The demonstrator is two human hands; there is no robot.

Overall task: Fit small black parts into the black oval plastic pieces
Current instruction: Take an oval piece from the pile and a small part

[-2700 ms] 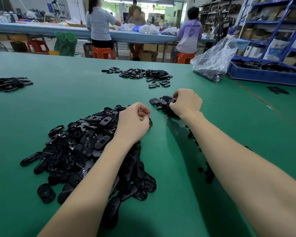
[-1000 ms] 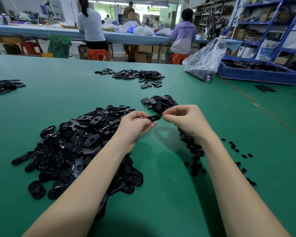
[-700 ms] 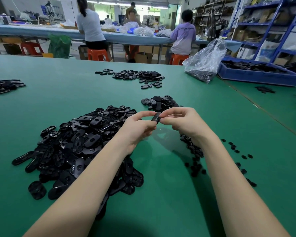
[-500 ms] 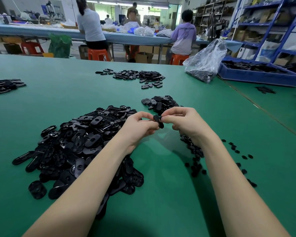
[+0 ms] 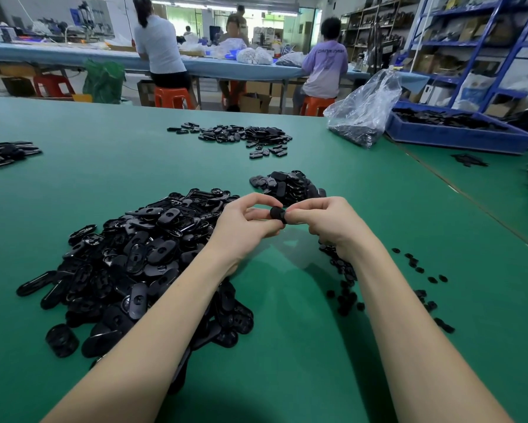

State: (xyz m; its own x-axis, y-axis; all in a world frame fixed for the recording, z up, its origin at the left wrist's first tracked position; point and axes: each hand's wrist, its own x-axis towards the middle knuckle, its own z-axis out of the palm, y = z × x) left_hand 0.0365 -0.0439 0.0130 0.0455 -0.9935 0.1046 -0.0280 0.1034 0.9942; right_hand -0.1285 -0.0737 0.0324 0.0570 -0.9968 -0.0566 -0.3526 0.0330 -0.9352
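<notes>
- The left hand [image 5: 244, 230] and right hand [image 5: 326, 224] are meeting at frame centre, both pinching one black oval plastic piece [image 5: 278, 214] above the green table [image 5: 287, 346].
- A second ago the piece was lying flat between the fingertips; now it is standing end-on, fingers closing tighter around it.
- Judgement: the small insert is being pressed home; it is hidden from view.
- The large heap of black oval pieces [image 5: 140, 254] is waiting at centre left, loose small black parts [image 5: 421, 270] at right.
</notes>
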